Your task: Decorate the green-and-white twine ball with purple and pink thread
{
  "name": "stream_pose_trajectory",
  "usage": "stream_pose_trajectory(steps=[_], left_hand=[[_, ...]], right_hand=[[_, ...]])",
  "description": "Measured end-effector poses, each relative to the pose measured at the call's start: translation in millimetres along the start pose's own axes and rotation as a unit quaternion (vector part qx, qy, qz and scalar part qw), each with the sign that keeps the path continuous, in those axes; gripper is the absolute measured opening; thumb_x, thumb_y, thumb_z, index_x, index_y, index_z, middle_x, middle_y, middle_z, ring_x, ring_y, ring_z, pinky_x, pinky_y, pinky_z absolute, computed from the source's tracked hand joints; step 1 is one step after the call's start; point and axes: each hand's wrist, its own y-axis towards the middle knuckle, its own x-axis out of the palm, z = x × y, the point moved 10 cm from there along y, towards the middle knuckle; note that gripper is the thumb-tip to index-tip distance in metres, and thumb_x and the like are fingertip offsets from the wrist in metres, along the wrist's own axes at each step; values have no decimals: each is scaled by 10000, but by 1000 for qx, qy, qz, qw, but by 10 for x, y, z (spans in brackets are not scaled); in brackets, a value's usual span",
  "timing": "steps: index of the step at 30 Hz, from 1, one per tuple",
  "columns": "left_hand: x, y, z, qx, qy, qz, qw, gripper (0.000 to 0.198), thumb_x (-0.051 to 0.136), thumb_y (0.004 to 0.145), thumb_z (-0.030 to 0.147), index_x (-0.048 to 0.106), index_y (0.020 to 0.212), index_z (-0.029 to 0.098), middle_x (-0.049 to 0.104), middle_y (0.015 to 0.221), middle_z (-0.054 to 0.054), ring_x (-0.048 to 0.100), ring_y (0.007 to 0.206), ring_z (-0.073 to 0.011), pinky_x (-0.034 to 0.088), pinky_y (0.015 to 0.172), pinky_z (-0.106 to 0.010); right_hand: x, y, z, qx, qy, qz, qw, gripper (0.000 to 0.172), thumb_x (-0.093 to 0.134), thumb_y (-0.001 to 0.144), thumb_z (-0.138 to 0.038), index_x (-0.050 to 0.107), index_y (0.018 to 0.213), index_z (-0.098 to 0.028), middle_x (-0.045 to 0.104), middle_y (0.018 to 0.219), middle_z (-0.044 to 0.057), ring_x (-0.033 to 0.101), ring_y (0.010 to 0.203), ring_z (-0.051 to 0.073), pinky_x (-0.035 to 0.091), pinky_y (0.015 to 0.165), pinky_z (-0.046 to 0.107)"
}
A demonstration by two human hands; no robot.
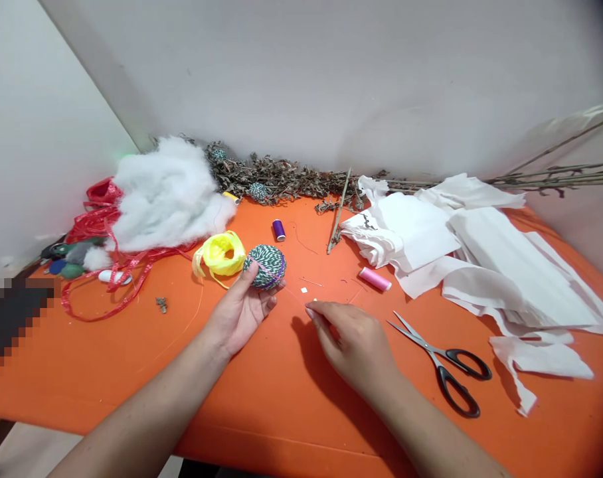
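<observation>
My left hand (242, 309) holds a ball of green-and-white twine (264, 265), with the thumb on its near side. Purple and pink thread bands cross the ball. A thin pink thread (295, 296) runs from it toward my right hand (354, 335), whose thumb and forefinger are pinched together on it. A tiny yellow tip shows at those fingertips; what it is I cannot make out. Beyond them lie a needle (311, 282) and a small white scrap (304, 290). A pink thread spool (374, 279) and a purple spool (279, 230) rest on the orange tabletop.
Black-handled scissors (438, 358) lie open at the right, near white cloth pieces (416, 232). At the left are white stuffing (167, 192), red ribbon (89, 219) and a yellow ribbon coil (223, 254). Dried plant stems (291, 176) line the wall, and a stick (339, 211) lies before them.
</observation>
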Motion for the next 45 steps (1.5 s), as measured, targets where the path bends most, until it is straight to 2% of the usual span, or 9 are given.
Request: stream_pose_trajectory(steps=[8, 23, 32, 38, 45], left_hand=[[2, 10, 9, 5, 8, -5, 1000, 347, 716, 839, 325, 578, 1126, 188, 707, 986, -73, 739, 824, -184, 568, 536, -163], [-36, 9, 67, 30, 25, 15, 999, 298, 690, 862, 276, 575, 1126, 201, 702, 989, -60, 728, 803, -157, 577, 569, -175], [34, -24, -21, -23, -3, -1, 1000, 260, 619, 909, 326, 606, 1111, 163, 712, 977, -84, 749, 786, -201, 575, 498, -166], [46, -54, -35, -32, -6, 4, 999, 196, 557, 944, 302, 609, 1080, 171, 714, 893, -75, 754, 735, -210, 549, 454, -158], [26, -20, -25, -17, -9, 8, 1000, 274, 603, 919, 345, 587, 1136, 180, 715, 995, -88, 758, 823, -234, 603, 532, -199]], right_hand=[[-2, 5, 19, 3, -6, 4, 1000, 203, 493, 935, -164, 694, 936, -192, 772, 822, 64, 720, 682, 184, 502, 613, 271], [-56, 21, -7, -2, -5, 19, 1000, 193, 496, 935, -149, 685, 910, -180, 774, 813, 63, 730, 681, 193, 498, 593, 272], [-38, 6, 7, -3, -8, 17, 1000, 187, 504, 929, -143, 686, 893, -172, 774, 818, 72, 734, 697, 201, 495, 596, 268], [-40, 13, 10, -5, -9, 22, 1000, 178, 513, 925, -138, 687, 891, -157, 775, 818, 75, 738, 693, 209, 500, 593, 278], [-32, 14, 19, -1, -8, 20, 1000, 178, 513, 925, -143, 687, 897, -166, 777, 829, 72, 740, 700, 209, 503, 594, 280]])
